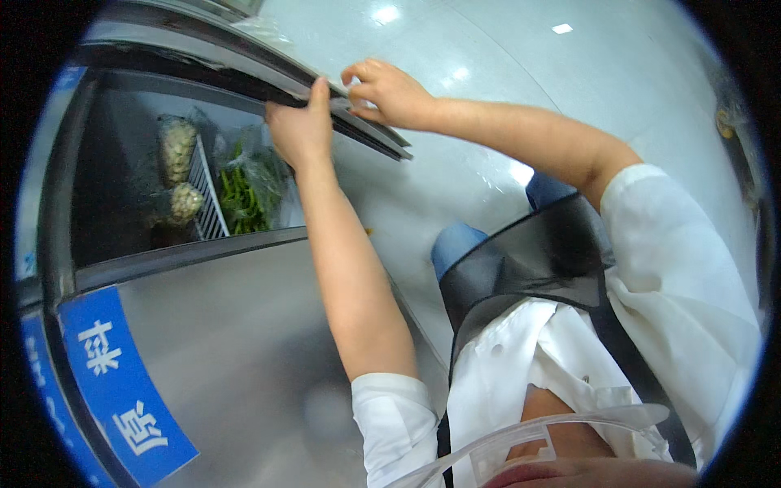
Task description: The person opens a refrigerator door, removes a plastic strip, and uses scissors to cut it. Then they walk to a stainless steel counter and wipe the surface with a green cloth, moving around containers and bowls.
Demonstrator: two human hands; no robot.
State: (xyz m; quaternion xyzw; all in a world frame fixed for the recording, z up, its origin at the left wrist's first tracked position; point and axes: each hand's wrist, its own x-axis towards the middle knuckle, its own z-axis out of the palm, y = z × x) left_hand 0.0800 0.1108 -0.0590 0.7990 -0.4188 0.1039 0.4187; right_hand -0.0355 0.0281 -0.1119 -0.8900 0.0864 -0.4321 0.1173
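Observation:
A steel refrigerator door stands open, seen nearly edge-on, with a dark gasket along it. My left hand is closed around the door near its free end, thumb on the upper side and fingers hidden behind. Just right of it, my right hand has its fingers curled at the door's edge. A small pale bit shows by its fingertips, too unclear to name. Behind the left hand, the open compartment holds bagged green vegetables and clear bags of pale rounded pieces.
A white wire rack divides the bags inside. Below the opening is a closed steel panel with a blue label at its left. Shiny pale floor tiles lie beyond the door. My black apron hangs close to the cabinet.

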